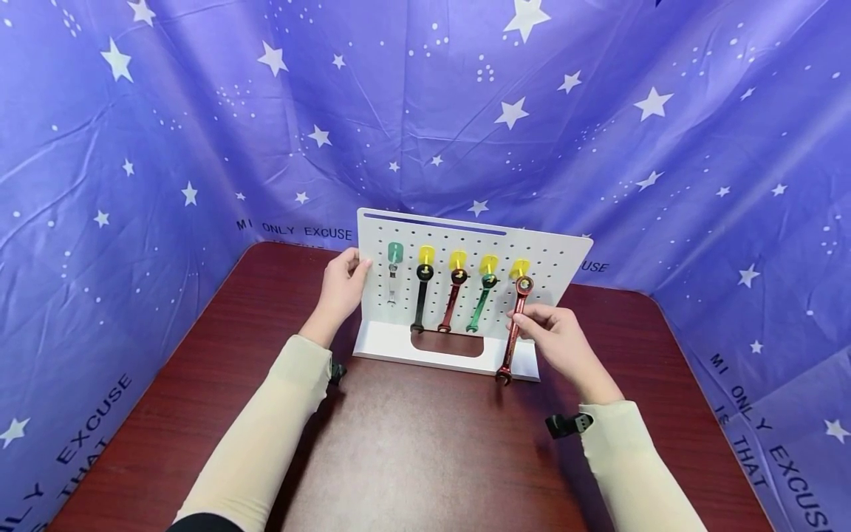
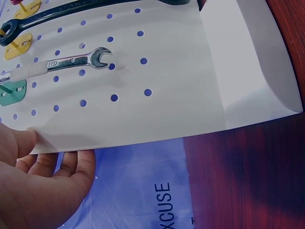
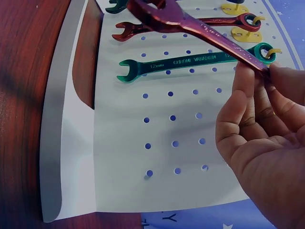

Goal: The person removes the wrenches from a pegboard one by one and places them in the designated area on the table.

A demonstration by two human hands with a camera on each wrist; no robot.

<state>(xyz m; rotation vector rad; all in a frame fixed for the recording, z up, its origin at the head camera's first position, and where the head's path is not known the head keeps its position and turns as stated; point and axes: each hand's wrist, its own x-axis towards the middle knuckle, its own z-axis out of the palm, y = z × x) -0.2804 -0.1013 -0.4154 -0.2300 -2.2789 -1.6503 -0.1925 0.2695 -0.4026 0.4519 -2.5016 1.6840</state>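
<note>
My left hand (image 1: 342, 284) grips the left edge of a white pegboard (image 1: 565, 255), thumb on the front and fingers behind the edge. In my right hand (image 1: 558, 340) a large red combination wrench (image 1: 513, 338) is pinched between thumb and fingers, its open end pointing down. Its ring end overlaps the rightmost yellow hook (image 1: 521, 264) in the head view. To its left hang a green wrench (image 3: 178, 63), a smaller red wrench (image 1: 453, 303) and a black wrench (image 1: 421, 299). A small silver wrench (image 2: 78, 62) hangs on the green hook (image 2: 13, 93).
The pegboard stands on a white base (image 1: 382, 343) with a cutout, on a dark red wooden table (image 1: 412, 443). Behind and around it hangs a purple curtain (image 1: 425, 89) with white stars. A black strap (image 1: 565, 425) is at the right wrist.
</note>
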